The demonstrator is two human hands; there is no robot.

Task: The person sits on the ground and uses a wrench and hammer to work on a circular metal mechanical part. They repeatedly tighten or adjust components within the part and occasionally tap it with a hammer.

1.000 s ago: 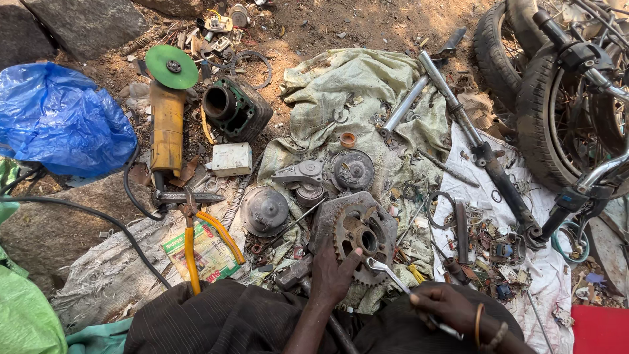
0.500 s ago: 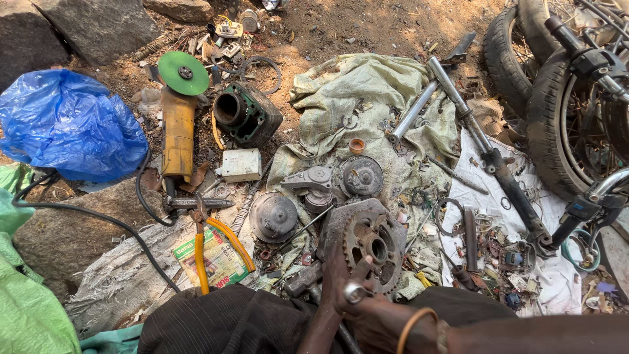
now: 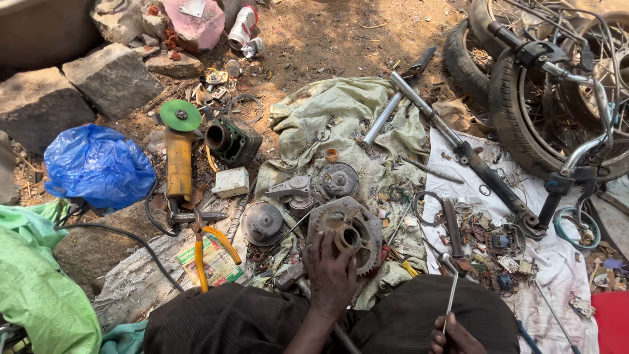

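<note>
In the head view, the person is sitting on the ground with dark-clad knees at the bottom edge, looking down on a spread of greasy motorcycle parts. The left hand (image 3: 332, 275) is lying flat on the toothed sprocket hub (image 3: 347, 239), fingers spread open over its near rim rather than clasping it; the hub is resting on the pale green cloth (image 3: 341, 108) just in front of the knees, its round centre bore facing up. The right hand (image 3: 454, 335), low at the bottom edge, is closing its grip around the thin metal wrench (image 3: 451, 288), whose shaft is standing nearly upright with its head near the white cloth (image 3: 557, 262).

Just left of the hub, a domed round cover (image 3: 262, 223) is lying on the ground, and beyond the hub a silver casting (image 3: 295, 191) and a dark round disc (image 3: 338, 179) are sitting side by side on the green cloth. Yellow-handled pliers (image 3: 206, 252) are lying further left, near a yellow angle grinder (image 3: 178, 160) with a green disc. A blue plastic bag (image 3: 98, 164) is bulging beside the grinder. A long fork tube (image 3: 472, 164) is running diagonally across both cloths toward the motorcycle wheels (image 3: 524, 111) at upper right.
</note>
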